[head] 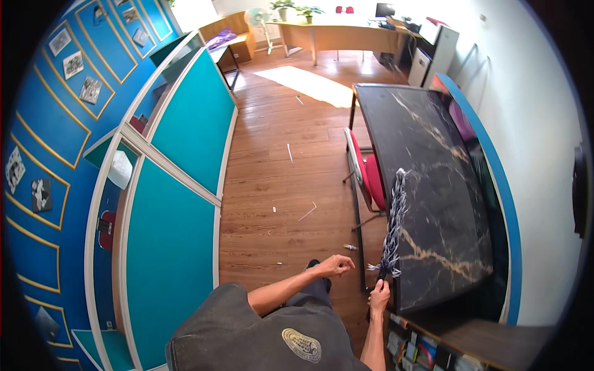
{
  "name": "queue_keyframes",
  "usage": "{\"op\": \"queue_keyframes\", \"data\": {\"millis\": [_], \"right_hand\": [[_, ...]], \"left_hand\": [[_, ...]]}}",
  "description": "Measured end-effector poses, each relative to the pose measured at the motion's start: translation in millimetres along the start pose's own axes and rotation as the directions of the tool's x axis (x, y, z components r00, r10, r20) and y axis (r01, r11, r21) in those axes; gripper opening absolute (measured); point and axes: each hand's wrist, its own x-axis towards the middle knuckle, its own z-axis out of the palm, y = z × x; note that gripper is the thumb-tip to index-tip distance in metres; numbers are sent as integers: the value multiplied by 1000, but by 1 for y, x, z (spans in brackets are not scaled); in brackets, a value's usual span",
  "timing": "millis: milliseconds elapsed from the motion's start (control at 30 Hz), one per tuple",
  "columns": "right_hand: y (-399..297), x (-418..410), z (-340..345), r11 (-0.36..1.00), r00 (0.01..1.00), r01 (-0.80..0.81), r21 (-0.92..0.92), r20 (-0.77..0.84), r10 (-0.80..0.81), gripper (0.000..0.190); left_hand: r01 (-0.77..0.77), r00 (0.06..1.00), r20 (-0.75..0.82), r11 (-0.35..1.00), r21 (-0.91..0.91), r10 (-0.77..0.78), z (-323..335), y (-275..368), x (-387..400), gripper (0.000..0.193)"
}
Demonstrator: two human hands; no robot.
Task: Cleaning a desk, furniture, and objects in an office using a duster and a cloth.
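Note:
My right hand [379, 296] is closed around the dark handle of a duster [394, 222] with shaggy grey and white strands. The duster's head lies along the near left edge of a black marble-patterned table [441, 199], pointing away from me. My left hand [338, 265] hangs over the wooden floor to the left of the duster, its fingers loosely curled, and holds nothing that I can see. Just beyond it, a small wrapper-like scrap [350, 247] lies on the floor.
A red chair [375, 181] stands against the table's left side. Teal partitions [171, 264] run along my left. Straws [290, 153] and small scraps litter the wooden floor [260, 185]. A bookshelf [417, 345] is at lower right; a wooden desk [343, 44] stands at the far end.

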Motion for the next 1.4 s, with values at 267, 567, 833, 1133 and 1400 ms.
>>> {"op": "queue_keyframes", "data": {"millis": [267,567,833,1133,1400], "right_hand": [[-141,34,61,968,908,-173,182,409,85,30],[-244,60,151,982,698,-154,111,715,28,28],[-285,75,258,954,367,244,176,893,-259,30],[-363,164,375,864,182,332,379,873,-453,31],[-462,265,471,872,94,206,445,878,-470,28]], "left_hand": [[5,983,-179,992,-125,-28,-102,-6,7,26],[35,914,-378,957,-288,-147,-198,11,-30,35],[13,702,-633,894,-448,-327,-241,-7,-48,35],[-133,516,-789,879,-458,-333,-367,19,13,34],[-141,503,-849,954,-266,-162,-519,58,91,26]]}}
